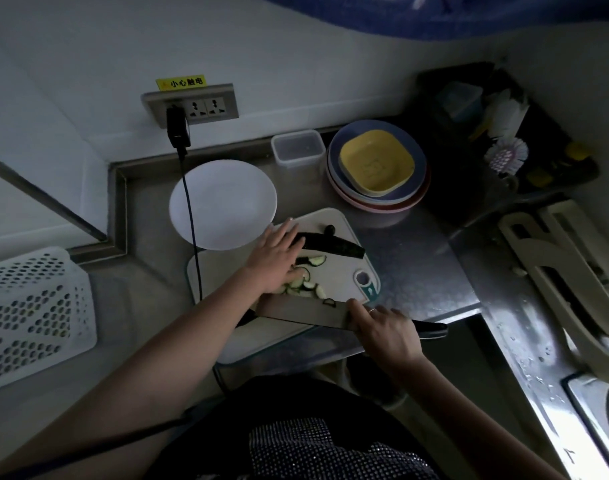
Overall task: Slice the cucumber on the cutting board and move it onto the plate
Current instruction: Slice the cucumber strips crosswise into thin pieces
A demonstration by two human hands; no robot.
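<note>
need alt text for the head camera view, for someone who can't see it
A person's left hand gathers cucumber slices on a white cutting board while the right hand holds a cleaver flat at the board's near edge. An uncut cucumber piece lies beyond, near an empty white plate.

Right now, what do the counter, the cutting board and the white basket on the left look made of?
Counter: probably stainless steel, going by its grey brushed sheen and reflections. Cutting board: likely matte plastic, pale and uniform, with a moulded handle hole. Basket: white plastic, with regular moulded perforations.
</note>
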